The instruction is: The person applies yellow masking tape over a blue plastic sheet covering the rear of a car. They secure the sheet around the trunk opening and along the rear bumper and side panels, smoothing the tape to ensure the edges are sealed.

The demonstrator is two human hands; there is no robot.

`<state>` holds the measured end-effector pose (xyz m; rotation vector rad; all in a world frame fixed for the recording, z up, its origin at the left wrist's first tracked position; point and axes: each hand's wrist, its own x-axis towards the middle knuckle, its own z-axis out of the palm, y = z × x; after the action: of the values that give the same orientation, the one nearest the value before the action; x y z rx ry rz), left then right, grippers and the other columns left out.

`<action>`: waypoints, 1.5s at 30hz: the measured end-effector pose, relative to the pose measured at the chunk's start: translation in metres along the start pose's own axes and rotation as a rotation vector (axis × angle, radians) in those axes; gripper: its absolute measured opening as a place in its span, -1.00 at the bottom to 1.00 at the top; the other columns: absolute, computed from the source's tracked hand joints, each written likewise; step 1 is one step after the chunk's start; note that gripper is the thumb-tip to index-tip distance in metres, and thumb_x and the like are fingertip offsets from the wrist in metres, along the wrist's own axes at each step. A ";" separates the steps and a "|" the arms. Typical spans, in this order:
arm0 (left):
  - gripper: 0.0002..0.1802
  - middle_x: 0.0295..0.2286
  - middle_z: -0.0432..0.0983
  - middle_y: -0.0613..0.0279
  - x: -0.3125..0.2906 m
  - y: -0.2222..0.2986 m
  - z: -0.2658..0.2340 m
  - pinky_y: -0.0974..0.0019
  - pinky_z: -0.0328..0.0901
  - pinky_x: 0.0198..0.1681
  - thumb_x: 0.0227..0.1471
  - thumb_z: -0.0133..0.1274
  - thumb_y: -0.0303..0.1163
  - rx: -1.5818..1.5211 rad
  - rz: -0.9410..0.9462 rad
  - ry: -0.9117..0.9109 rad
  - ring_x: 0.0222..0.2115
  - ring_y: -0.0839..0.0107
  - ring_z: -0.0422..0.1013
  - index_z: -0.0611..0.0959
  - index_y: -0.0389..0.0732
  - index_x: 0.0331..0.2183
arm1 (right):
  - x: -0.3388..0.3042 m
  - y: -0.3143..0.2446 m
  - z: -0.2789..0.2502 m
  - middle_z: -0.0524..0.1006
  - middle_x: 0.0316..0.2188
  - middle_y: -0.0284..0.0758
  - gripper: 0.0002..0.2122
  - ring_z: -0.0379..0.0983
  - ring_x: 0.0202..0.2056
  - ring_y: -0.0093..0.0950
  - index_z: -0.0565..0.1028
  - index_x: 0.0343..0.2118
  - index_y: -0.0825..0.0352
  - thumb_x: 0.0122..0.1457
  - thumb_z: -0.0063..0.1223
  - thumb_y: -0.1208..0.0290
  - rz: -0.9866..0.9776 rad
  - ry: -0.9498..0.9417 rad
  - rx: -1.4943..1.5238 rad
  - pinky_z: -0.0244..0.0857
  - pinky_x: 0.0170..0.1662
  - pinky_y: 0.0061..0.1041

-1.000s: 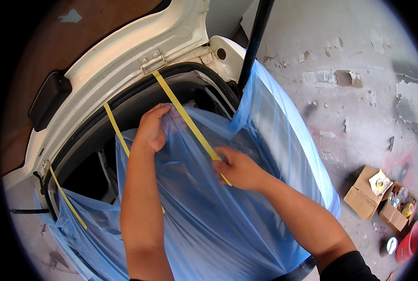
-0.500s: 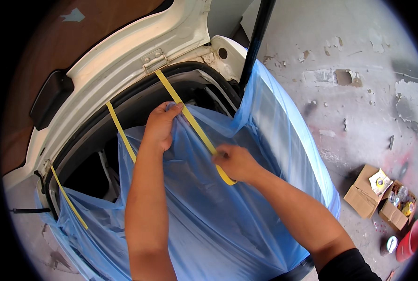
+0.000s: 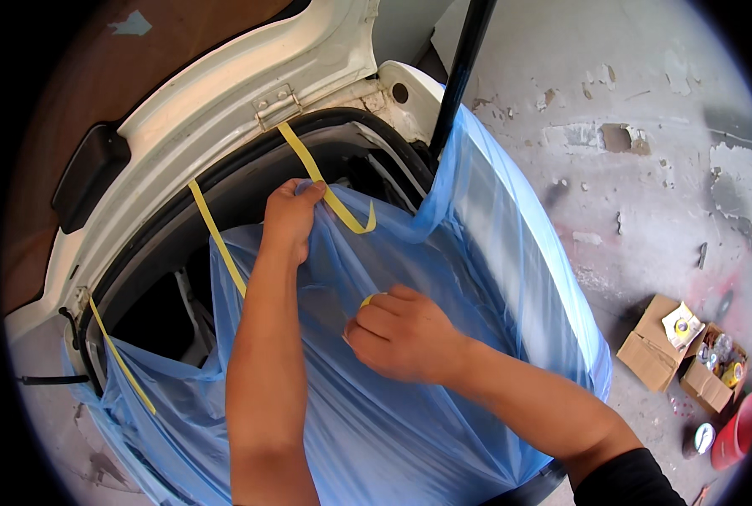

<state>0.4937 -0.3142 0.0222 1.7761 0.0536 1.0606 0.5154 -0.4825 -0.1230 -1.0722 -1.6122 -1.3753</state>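
Blue plastic sheeting is draped over the rear opening of a vehicle. My left hand is closed on the sheeting's upper edge, its thumb against a strip of yellow masking tape. That strip runs down from the opening's upper edge, past my thumb, to a loose, curled end. Lower and to the right, my right hand is closed round a roll of masking tape. Only a bit of its yellow edge shows above the fingers. Another tape strip and a third strip hold the sheeting farther left.
The raised tailgate arches over the opening, with a black strut at its right. Dark rubber seal lines the opening. On the worn grey floor at right are cardboard boxes, a red bucket and a small can.
The tape strip has come apart from the roll, leaving a curled free end beside my left hand. My right hand has moved slightly down and left with the roll. My left hand stays put.
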 end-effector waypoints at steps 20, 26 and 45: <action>-0.57 -0.25 0.50 -0.01 -0.019 0.009 -0.001 0.27 0.43 -0.22 0.12 -0.01 -0.49 -0.022 -0.047 -0.196 -0.30 0.30 0.48 0.35 -0.38 0.02 | -0.039 0.076 0.003 0.57 -0.24 -0.32 -0.82 0.43 -0.23 -0.55 0.53 -0.37 0.38 0.21 -0.02 0.36 1.224 -0.132 1.054 0.28 -0.14 -0.56; -0.28 -0.02 0.43 -0.02 -0.049 -0.016 -0.028 0.22 0.29 0.03 0.05 0.10 -0.15 0.912 0.654 0.303 -0.09 0.20 0.42 0.28 -0.24 0.17 | -0.136 0.022 -0.082 0.54 -0.12 -0.17 -0.88 0.45 -0.06 -0.43 0.50 -0.34 0.38 0.21 0.02 0.43 1.370 -0.220 1.266 0.34 -0.05 -0.50; -0.37 0.28 -0.12 0.09 -0.471 -0.371 0.050 -0.11 -0.39 0.31 0.04 0.01 -0.34 1.504 0.384 -1.632 0.31 0.05 -0.31 0.31 -0.03 0.18 | -0.465 -0.312 -0.320 0.54 -0.17 -0.22 -0.81 0.46 -0.13 -0.44 0.46 -0.20 0.43 0.21 0.01 0.42 2.697 0.352 0.710 0.36 -0.05 -0.43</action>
<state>0.3948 -0.4017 -0.5650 3.5374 -0.6660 -0.8798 0.4039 -0.8801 -0.6185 -1.1032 0.4478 0.8096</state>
